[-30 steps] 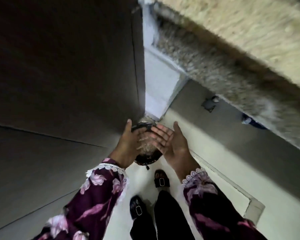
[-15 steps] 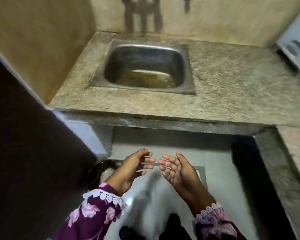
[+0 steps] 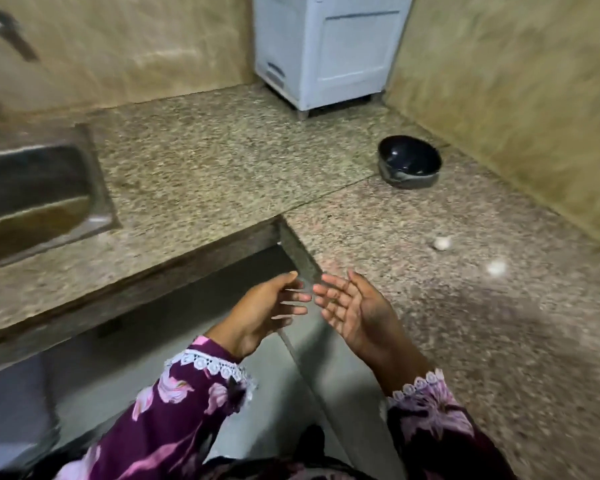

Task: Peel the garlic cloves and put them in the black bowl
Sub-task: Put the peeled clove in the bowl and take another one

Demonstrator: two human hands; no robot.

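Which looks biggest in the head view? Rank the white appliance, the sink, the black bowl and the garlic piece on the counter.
1. white appliance and sink: both are cut off by the frame, so their order is unsure.
2. black bowl.
3. garlic piece, smallest by far, though it lies nearer the camera than the bowl.

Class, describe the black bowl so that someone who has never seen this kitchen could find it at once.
Start at the pale blue cabinet standing at the back of the speckled granite counter. Just to its right and nearer, close to the yellowish wall, sits the black bowl. It is the only dark, glossy, round vessel there; the small whitish pieces lie well in front of it.
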